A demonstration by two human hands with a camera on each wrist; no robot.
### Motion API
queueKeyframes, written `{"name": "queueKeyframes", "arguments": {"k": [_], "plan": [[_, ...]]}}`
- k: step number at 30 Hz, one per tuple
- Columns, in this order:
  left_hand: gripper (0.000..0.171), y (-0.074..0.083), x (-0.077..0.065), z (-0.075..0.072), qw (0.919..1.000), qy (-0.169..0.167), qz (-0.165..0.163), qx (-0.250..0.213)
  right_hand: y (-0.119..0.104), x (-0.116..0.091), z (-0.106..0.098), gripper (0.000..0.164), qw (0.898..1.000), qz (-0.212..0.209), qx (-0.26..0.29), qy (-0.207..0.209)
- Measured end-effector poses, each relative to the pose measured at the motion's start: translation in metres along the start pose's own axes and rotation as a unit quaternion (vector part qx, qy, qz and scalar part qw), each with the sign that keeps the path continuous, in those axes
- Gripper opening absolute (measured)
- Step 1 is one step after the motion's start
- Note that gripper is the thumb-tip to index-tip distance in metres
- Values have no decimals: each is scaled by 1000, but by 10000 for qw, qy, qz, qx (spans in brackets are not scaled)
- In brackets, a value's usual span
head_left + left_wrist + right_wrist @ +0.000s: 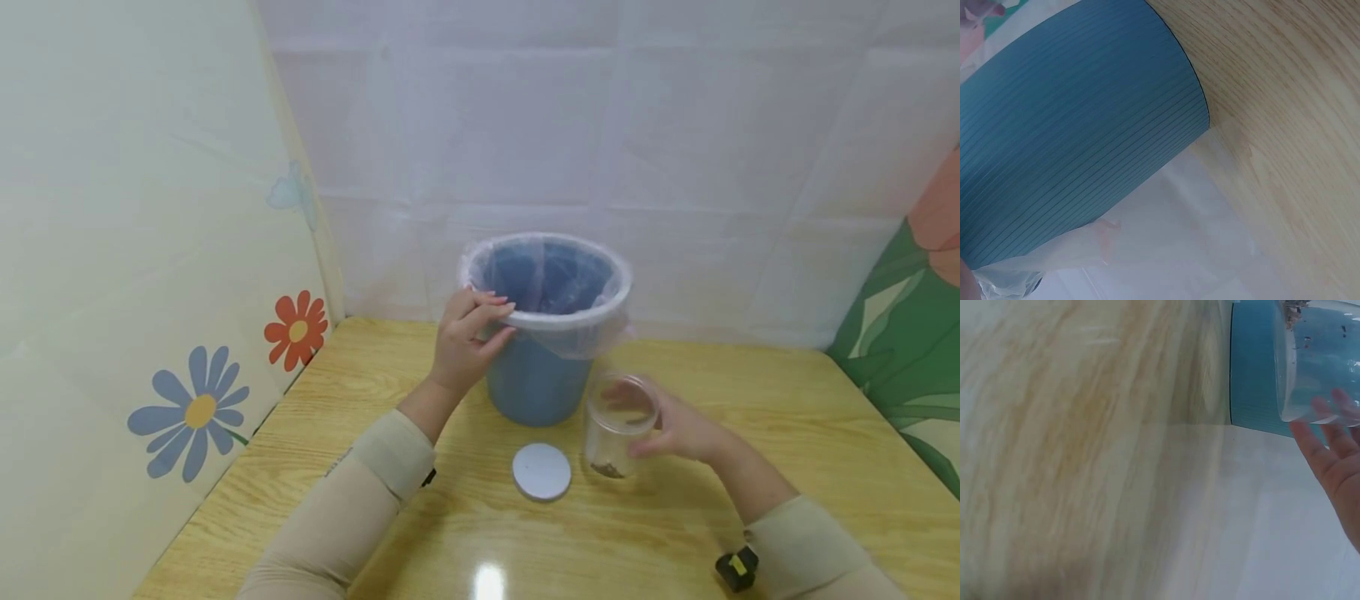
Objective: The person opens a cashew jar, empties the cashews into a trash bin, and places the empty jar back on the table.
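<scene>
A blue ribbed trash bin [536,379] stands upright, lined with a thin clear plastic bag [573,343] folded over its white rim [551,319]. My left hand [468,333] grips the near left of that rim, fingers over the top and thumb on the outside. To the right of the bin, my right hand [678,425] holds a clear jar [611,437] round its side. The jar has no lid on and seems raised off the table. Dark crumbs [1294,312] lie at its bottom. In the left wrist view the bin [1085,119] hides most of the left hand.
A round white lid [542,472] lies flat on the wood-grain table [600,542], in front of the bin and left of the jar. Behind the table hangs a pale sheet [525,125]. A flower-printed panel [150,250] borders the left side; another printed panel borders the right.
</scene>
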State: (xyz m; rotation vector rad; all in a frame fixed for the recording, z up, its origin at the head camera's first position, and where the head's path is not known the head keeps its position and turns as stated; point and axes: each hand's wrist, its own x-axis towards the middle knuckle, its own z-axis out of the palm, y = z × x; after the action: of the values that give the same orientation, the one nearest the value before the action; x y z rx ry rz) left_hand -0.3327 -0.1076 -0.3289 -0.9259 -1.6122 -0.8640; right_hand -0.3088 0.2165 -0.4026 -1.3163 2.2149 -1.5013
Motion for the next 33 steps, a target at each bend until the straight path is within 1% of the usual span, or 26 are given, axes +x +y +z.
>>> {"name": "queueKeyframes", "arguments": {"k": [7, 10, 13, 17, 23, 25, 29, 33], "plan": [[24, 0, -1, -1, 10000, -25, -17, 26, 3, -2, 7, 89, 9997, 119, -67, -202], [24, -1, -1, 0, 10000, -11, -21, 38, 5, -3, 10, 90, 9994, 108, -71, -310], [24, -1, -1, 0, 10000, -11, -33, 44, 9, -5, 13, 91, 9991, 99, 24, -415], [24, 0, -1, -1, 10000, -13, -33, 42, 11, -5, 15, 91, 9988, 78, 142, -457], [24, 0, -1, 0, 10000, -26, -37, 26, 10, -6, 17, 91, 9981, -114, 174, -572], [24, 0, -1, 0, 10000, -32, -40, 15, 10, -7, 17, 91, 9981, -122, 193, -578], [24, 0, -1, -1, 10000, -25, -30, 11, 9, -8, 16, 91, 9979, -56, 251, -587], [24, 0, 0, -1, 10000, -15, -18, 26, 10, -9, 15, 93, 9974, 28, 211, -690]]}}
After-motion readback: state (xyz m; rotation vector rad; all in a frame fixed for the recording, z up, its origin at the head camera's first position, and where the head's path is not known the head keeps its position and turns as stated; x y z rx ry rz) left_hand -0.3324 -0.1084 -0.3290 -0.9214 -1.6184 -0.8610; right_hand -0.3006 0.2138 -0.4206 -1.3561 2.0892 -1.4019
